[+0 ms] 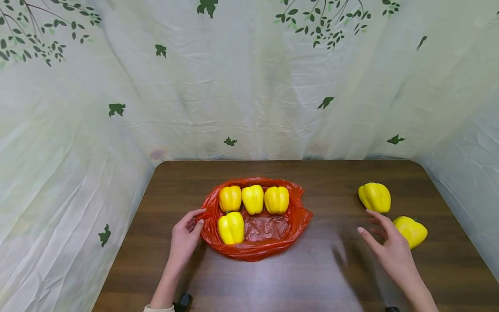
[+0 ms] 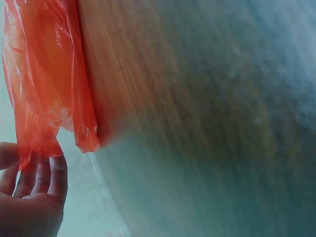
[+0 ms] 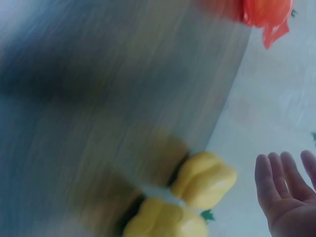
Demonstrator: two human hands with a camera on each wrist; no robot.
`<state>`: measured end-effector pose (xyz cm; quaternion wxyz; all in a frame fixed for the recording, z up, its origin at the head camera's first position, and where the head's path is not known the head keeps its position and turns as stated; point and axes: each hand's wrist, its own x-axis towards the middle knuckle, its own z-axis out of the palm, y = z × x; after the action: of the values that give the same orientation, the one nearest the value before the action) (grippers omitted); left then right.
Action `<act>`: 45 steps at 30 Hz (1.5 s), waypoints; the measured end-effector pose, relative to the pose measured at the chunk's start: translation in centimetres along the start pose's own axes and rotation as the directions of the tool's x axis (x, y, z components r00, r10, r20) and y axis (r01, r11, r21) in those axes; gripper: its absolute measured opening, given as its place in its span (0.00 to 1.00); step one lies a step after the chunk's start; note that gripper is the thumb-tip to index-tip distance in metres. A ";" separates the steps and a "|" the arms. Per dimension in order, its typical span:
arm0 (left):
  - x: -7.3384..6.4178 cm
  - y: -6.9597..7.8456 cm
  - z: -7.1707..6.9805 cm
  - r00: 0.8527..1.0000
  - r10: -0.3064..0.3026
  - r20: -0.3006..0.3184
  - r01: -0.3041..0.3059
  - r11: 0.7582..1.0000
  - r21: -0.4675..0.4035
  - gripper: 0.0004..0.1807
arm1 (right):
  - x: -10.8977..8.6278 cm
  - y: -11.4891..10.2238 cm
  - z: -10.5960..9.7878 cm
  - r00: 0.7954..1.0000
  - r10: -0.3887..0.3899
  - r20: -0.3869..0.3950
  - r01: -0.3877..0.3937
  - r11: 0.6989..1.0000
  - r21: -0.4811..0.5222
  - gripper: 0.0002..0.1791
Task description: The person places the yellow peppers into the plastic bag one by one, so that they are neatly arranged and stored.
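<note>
A red plastic bag (image 1: 255, 255) lies spread open on the table, its rim rolled into a ring. Inside are several yellow bell peppers: a row along the far side, plus one bell pepper (image 1: 231, 228) at the near left. My left hand (image 1: 186, 236) is at the bag's left rim; in the left wrist view the red plastic (image 2: 47, 98) passes between thumb and fingers, which pinch its edge. My right hand (image 1: 390, 249), fingers apart and holding nothing, hovers beside two loose peppers: a far bell pepper (image 1: 374, 197) and a nearer bell pepper (image 1: 411, 232), partly behind the hand.
The brown wooden table (image 1: 312, 277) has rounded far corners. A pale cloth (image 1: 253, 95) printed with green leaves hangs behind the table and along both sides.
</note>
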<state>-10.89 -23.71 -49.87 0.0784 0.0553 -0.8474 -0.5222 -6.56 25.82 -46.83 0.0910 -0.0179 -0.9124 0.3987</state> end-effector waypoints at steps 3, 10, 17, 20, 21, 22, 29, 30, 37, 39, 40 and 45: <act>-0.1 0.1 0.0 1.000 0.000 0.000 0.000 1.000 -0.013 0.15 | 0.0 0.6 -0.7 0.998 0.049 -0.037 -0.050 0.999 -0.017 0.33; -0.1 0.1 -0.1 1.000 0.004 0.005 -0.004 1.000 -0.016 0.15 | -0.2 1.7 -2.0 0.981 0.133 -0.143 -0.137 0.990 -0.021 0.33; -0.1 -0.1 -0.1 1.000 0.005 0.000 -0.005 1.000 0.011 0.15 | -0.4 3.1 -2.9 0.960 0.163 -0.228 -0.171 0.985 -0.018 0.31; -0.1 -0.1 -0.1 1.000 0.005 -0.003 -0.005 1.000 0.014 0.15 | -0.4 3.9 -3.4 0.958 0.183 -0.219 -0.194 0.981 -0.028 0.32; -0.1 0.0 -0.1 1.000 0.005 -0.004 -0.005 1.000 0.014 0.15 | -0.4 4.2 -3.6 0.959 0.190 -0.210 -0.201 0.979 -0.029 0.32; -0.1 0.0 -0.1 1.000 0.003 -0.004 -0.003 1.000 0.013 0.15 | -0.4 4.5 -3.8 0.959 0.200 -0.202 -0.211 0.977 -0.033 0.33; -0.1 -0.1 -0.1 1.000 -0.011 -0.002 0.011 1.000 0.019 0.15 | -0.3 6.2 -4.7 0.950 0.240 -0.198 -0.253 0.967 -0.041 0.34; -0.1 -0.1 -0.1 1.000 -0.012 0.000 0.012 1.000 0.021 0.15 | -0.3 6.4 -4.7 0.949 0.241 -0.203 -0.254 0.966 -0.041 0.34; -0.1 -0.3 0.0 1.000 -0.002 -0.004 0.002 1.000 0.025 0.15 | 0.2 7.6 -5.0 0.932 0.322 -0.166 -0.336 0.940 -0.064 0.43; -0.1 -0.3 0.0 1.000 0.002 -0.001 -0.002 1.000 0.019 0.15 | 0.4 7.8 -5.1 0.915 0.378 -0.141 -0.389 0.919 -0.062 0.47; 0.0 -0.4 0.0 1.000 0.004 0.000 -0.004 1.000 0.016 0.15 | 0.5 8.0 -5.1 0.905 0.407 -0.129 -0.416 0.907 -0.058 0.49; -0.3 0.9 -0.2 1.000 -0.009 0.014 0.009 1.000 -0.001 0.15 | 0.9 8.6 -5.2 0.859 0.505 -0.083 -0.509 0.861 -0.020 0.54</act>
<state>-10.54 -23.38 -49.01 0.0698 0.0555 -0.8474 -0.5234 -6.81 35.56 -49.54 0.0165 -0.2740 -0.8795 0.3889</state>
